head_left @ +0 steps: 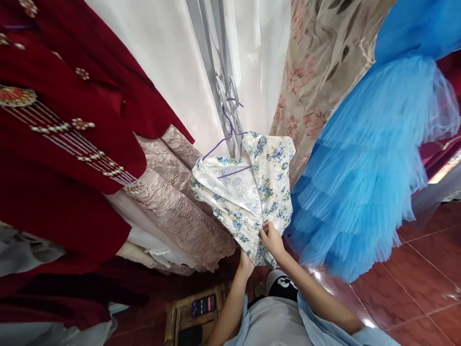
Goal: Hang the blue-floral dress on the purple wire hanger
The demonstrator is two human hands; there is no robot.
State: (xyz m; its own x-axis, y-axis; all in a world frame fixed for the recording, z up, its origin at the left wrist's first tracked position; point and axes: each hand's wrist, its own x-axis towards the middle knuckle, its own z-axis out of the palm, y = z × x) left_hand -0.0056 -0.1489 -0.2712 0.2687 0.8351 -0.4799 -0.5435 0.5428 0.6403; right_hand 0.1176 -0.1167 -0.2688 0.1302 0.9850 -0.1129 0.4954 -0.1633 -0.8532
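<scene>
A white blouse [275,192] with blue flowers hangs in front of me on a thin purple hanger [230,126]. Its front is partly open, and the neckline gapes on the left side. My right hand [272,239] pinches the front edge low on the blouse between thumb and fingertips. Below and to the left, my left hand [247,263] reaches under the lower hem. The cloth covers its fingers, so their grip is hidden. One end of the hanger's bar shows inside the gaping neckline.
Dark red beaded garments [72,158] and a pinkish textured garment [180,211] hang left. A tiered blue tulle dress [360,178] hangs right. White curtains [158,48] and a metal stand [212,53] are behind. A phone [203,306] lies on a wooden stool [180,315] below.
</scene>
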